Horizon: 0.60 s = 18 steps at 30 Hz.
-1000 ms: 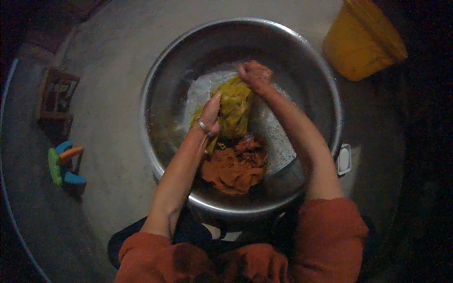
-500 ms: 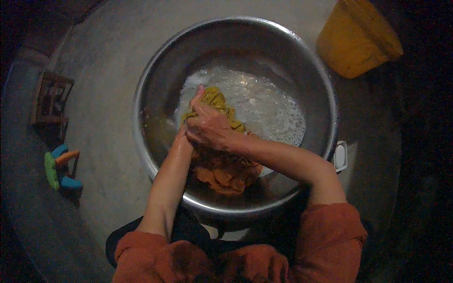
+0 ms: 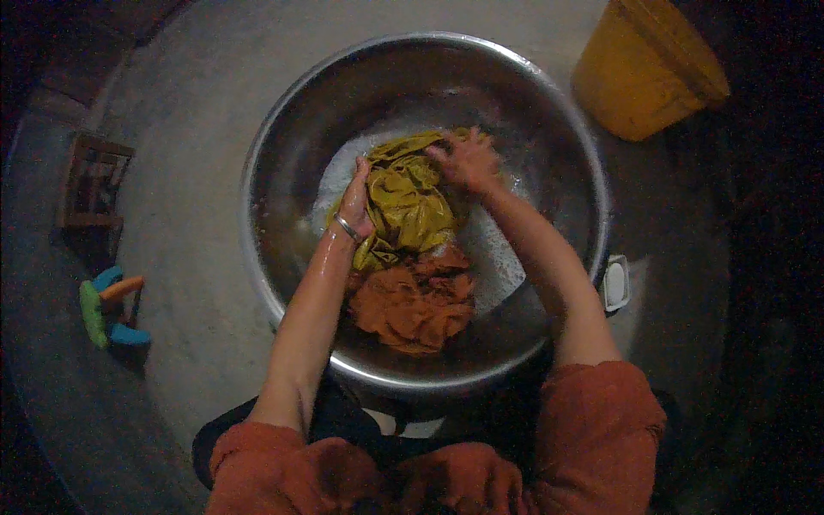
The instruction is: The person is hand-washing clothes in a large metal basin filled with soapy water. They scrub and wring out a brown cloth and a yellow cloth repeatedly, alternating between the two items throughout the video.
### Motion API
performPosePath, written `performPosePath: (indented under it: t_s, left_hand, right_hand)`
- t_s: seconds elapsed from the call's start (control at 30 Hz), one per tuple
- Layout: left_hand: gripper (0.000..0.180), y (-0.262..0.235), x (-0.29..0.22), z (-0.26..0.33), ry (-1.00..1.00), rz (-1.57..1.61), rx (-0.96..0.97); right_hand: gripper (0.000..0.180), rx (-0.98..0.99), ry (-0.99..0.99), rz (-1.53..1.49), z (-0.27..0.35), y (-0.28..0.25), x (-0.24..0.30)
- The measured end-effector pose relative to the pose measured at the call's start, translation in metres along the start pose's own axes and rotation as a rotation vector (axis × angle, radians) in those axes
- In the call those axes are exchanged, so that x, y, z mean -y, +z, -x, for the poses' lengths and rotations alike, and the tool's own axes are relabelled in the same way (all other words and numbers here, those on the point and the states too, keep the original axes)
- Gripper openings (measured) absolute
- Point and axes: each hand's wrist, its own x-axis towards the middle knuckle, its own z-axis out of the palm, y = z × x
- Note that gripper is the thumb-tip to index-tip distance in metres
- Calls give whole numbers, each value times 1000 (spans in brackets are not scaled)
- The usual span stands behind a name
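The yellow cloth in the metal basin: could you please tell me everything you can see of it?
The yellow cloth is a crumpled, wet-looking mustard fabric with shiny folds, bunched in the middle of the large metal basin over foamy water. The left hand presses against its left side, and the right hand grips its upper right edge. Its lower end touches a rumpled orange cloth lying nearer the person.

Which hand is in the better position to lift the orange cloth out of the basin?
Probably the left hand: its forearm runs right beside the orange cloth. The right hand presses the yellow cloth farther away.
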Motion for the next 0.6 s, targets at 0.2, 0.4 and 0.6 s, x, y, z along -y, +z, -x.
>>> performPosePath:
  t_s: [0.2, 0.4, 0.6]
  left_hand:
    - [59, -39, -3, 1, 28, 33, -41]
    - [48, -58, 17, -20, 243, -297, -50]
    - [49, 39, -8, 3, 228, -727, -261]
  right_hand:
    - [30, -67, -552, -635, 81, 0, 98]
    - [13, -299, -733, -507, 50, 17, 111]
    - [25, 115, 150, -1090, -37, -2, 8]
